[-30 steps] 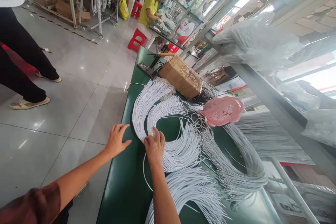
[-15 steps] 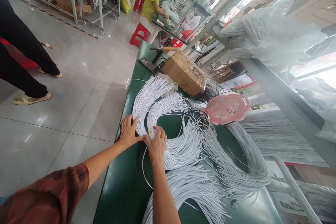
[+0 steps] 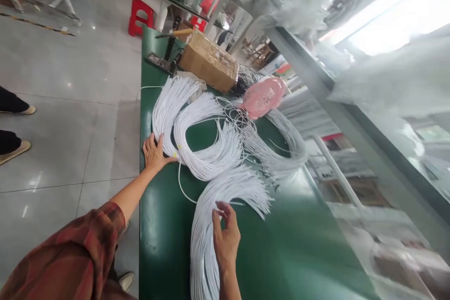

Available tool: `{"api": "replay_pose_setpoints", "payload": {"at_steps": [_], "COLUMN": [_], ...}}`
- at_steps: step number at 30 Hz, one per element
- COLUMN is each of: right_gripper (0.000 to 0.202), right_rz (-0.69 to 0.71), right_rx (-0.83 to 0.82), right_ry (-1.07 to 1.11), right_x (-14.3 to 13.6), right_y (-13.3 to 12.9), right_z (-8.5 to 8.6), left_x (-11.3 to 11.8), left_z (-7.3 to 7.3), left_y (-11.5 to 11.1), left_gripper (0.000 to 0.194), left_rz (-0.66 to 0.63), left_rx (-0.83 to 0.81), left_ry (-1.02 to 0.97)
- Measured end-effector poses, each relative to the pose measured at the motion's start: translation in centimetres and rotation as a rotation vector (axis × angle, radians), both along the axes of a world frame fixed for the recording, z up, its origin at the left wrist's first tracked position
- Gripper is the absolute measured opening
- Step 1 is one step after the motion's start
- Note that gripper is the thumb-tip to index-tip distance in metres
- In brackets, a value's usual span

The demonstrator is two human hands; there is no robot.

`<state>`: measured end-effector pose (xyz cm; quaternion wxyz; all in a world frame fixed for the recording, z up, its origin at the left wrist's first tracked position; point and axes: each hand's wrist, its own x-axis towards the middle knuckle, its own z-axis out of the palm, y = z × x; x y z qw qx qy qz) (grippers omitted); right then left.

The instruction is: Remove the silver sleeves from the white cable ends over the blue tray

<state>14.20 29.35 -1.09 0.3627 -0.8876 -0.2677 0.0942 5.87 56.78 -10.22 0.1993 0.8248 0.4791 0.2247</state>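
My left hand (image 3: 154,153) rests with spread fingers against the left side of a curved bundle of white cables (image 3: 168,108) near the table's left edge. Beside it lies a second curved white bundle (image 3: 193,161), with small yellow marks near where the two meet. My right hand (image 3: 227,229) is over the inner edge of a nearer white bundle (image 3: 204,225), fingers bent and apart, with nothing visible between them. A single loose white cable curves down between the bundles.
A cardboard box (image 3: 210,61), a dark metal tool (image 3: 158,61) and a pink plastic basket (image 3: 263,97) stand farther back on the green table (image 3: 298,253). Greyish cables (image 3: 281,161) lie at right. A metal rack rises beyond. People are partly visible at left and back.
My right hand has left the two farther bundles and moved nearer, to the lower bundle. My left hand stays beside the far-left bundle. The camera view has shifted.
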Motion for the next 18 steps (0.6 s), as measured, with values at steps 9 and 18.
{"api": "replay_pose_setpoints", "payload": {"at_steps": [9, 18], "right_gripper": [0.089, 0.080], "right_rz": [-0.084, -0.034], "right_rx": [-0.544, -0.562], "right_ry": [-0.294, -0.326], "right_x": [-9.9, -9.6], "right_y": [-12.2, -10.2], "right_z": [-5.9, -5.7], "left_x": [-0.4, -7.2], "left_z": [1.7, 2.3], "left_y": [0.5, -14.5], "left_gripper": [0.108, 0.046], "left_rz": [-0.053, -0.612], "left_rx": [-0.013, -0.010], "left_ry": [-0.077, -0.264]}}
